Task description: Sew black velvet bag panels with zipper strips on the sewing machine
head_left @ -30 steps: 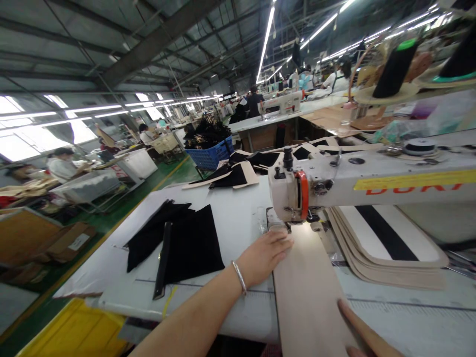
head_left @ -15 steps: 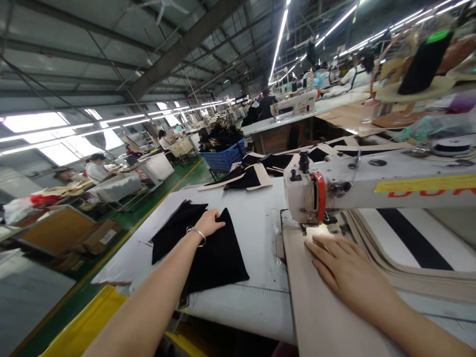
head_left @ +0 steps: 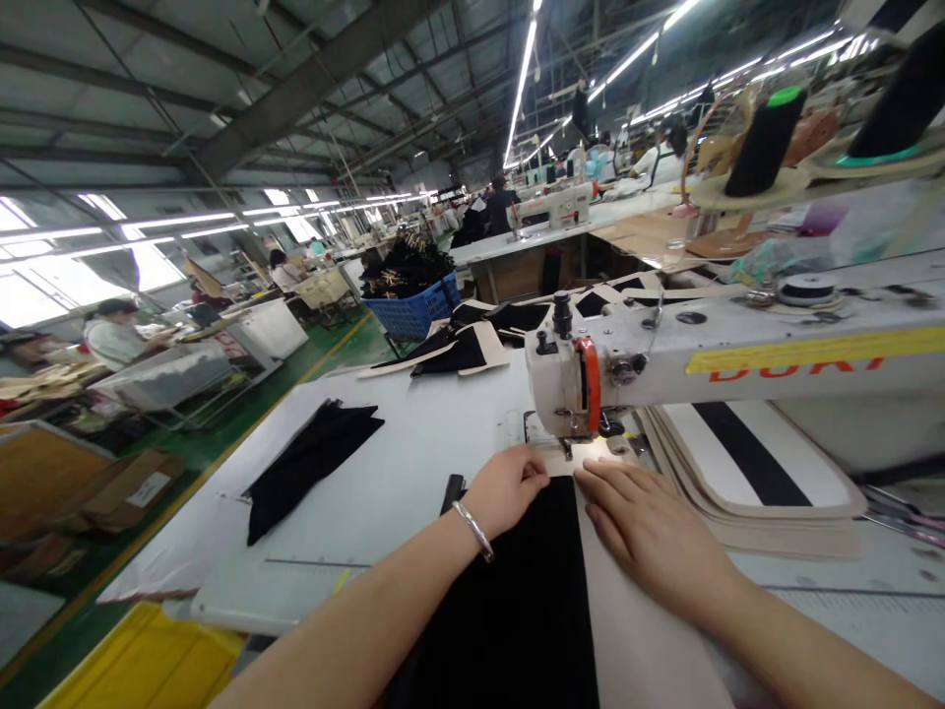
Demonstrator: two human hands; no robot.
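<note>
My left hand (head_left: 511, 484), a silver bangle at its wrist, pinches the top edge of a black fabric piece (head_left: 524, 601). That piece lies along the left side of a beige fabric panel (head_left: 642, 630). My right hand (head_left: 650, 512) rests flat on the beige panel, fingers stretched out close to the black edge. Just beyond both hands stands the needle and presser foot of a sewing machine (head_left: 561, 374), its lamp lighting the panel's far end. Another folded black piece (head_left: 314, 463) lies on the table to the left.
Right of the needle lies a stack of beige panels with a black stripe (head_left: 745, 463). Beige and black cut pieces (head_left: 472, 345) lie at the table's far edge. A blue crate (head_left: 413, 307) stands beyond. Black thread cones (head_left: 766, 143) stand behind the machine; a yellow bin (head_left: 148, 655) is lower left.
My left hand has brought a black piece from the left pile over to the beige panel by the needle. My right hand stays on the panel. The view has turned slightly right.
</note>
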